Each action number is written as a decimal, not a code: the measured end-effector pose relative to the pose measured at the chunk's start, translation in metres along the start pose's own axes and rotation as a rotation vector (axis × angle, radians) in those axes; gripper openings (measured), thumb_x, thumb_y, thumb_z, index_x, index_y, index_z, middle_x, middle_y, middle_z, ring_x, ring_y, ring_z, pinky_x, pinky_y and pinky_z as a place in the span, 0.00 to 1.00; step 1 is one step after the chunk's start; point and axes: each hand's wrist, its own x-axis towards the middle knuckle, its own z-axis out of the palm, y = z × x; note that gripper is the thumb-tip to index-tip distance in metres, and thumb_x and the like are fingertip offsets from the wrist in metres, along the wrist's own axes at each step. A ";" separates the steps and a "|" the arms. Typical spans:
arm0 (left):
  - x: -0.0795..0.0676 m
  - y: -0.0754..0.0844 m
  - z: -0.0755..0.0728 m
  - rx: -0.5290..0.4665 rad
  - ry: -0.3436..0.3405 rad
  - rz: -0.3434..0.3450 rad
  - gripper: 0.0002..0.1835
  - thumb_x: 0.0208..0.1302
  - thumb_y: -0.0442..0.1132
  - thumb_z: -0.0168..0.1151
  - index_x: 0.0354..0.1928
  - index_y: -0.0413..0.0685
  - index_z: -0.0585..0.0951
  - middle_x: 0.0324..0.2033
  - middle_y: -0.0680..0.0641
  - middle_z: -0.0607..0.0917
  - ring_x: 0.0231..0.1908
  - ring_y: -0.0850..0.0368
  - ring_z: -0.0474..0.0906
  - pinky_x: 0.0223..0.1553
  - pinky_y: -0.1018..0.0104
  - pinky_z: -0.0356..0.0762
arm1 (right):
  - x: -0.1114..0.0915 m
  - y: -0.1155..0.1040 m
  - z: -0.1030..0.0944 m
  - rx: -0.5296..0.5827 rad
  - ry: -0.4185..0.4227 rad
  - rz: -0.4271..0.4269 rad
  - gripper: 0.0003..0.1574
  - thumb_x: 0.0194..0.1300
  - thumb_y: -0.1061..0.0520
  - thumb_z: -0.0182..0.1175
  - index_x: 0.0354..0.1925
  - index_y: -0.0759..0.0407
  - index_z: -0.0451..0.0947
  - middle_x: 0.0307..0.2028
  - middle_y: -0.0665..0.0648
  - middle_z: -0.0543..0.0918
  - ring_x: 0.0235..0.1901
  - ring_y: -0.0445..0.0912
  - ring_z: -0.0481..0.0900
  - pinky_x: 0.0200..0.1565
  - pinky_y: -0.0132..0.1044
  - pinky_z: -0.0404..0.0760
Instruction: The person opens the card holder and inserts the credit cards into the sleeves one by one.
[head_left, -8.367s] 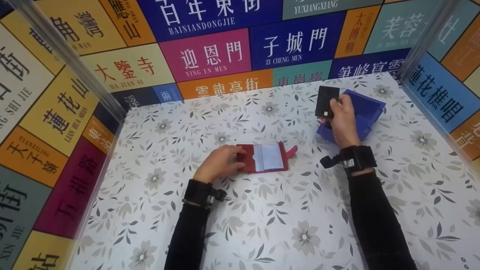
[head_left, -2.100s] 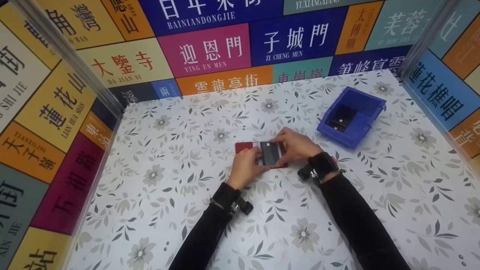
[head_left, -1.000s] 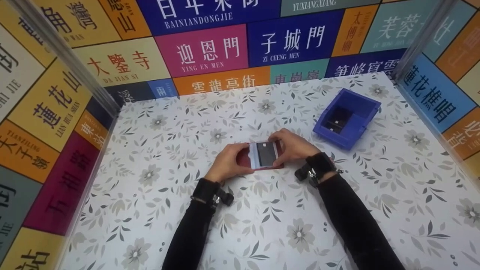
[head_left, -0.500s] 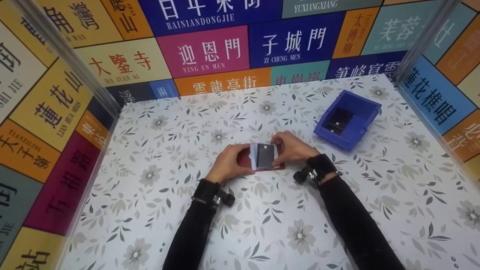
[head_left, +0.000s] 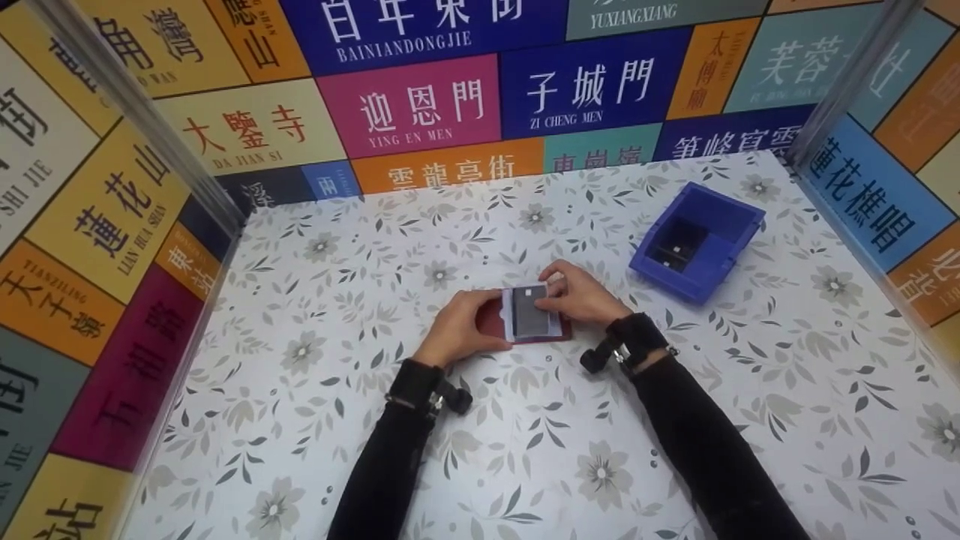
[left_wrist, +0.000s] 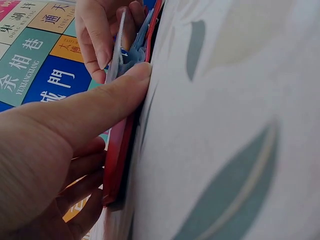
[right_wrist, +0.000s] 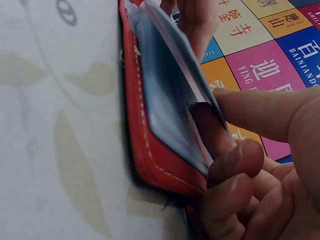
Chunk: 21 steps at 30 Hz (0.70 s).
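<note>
A red card holder [head_left: 491, 319] lies opened flat on the table, with clear plastic sleeves inside. A dark grey card [head_left: 532, 319] with a light chip sits in one sleeve. My left hand [head_left: 454, 326] grips the holder's left cover, its thumb along the near edge. At the right side, my right hand [head_left: 589, 296] pinches the card's sleeve, thumb on its face. The right wrist view shows this sleeve [right_wrist: 180, 55] tilted up from the pages below, with a finger behind it. How far the card is inside the sleeve cannot be told.
A blue plastic box [head_left: 705, 270] stands at the back right with black cards [head_left: 679, 244] in it. Printed panels [head_left: 420, 105] wall the table at the back and both sides. The tabletop [head_left: 480, 465] has a leaf and flower pattern.
Earlier my right hand held a black card over the blue box; later the card lay in the holder. My left hand shifted to the left cover. My right thumb moved up onto the card's face.
</note>
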 end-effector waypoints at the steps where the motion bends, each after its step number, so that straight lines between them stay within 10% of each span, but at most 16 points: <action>1: 0.000 0.000 0.000 -0.003 0.000 0.000 0.48 0.47 0.49 0.86 0.71 0.46 0.76 0.64 0.44 0.81 0.64 0.47 0.75 0.68 0.53 0.72 | 0.000 0.000 0.000 0.002 0.003 0.007 0.26 0.66 0.59 0.70 0.57 0.63 0.71 0.30 0.51 0.84 0.24 0.42 0.78 0.28 0.31 0.76; 21: 0.000 -0.004 -0.006 -0.073 -0.027 -0.030 0.64 0.39 0.52 0.89 0.79 0.46 0.63 0.68 0.47 0.78 0.67 0.52 0.73 0.71 0.57 0.68 | -0.002 -0.016 0.002 0.107 0.044 -0.017 0.31 0.70 0.58 0.68 0.67 0.64 0.72 0.39 0.65 0.90 0.26 0.43 0.87 0.33 0.37 0.88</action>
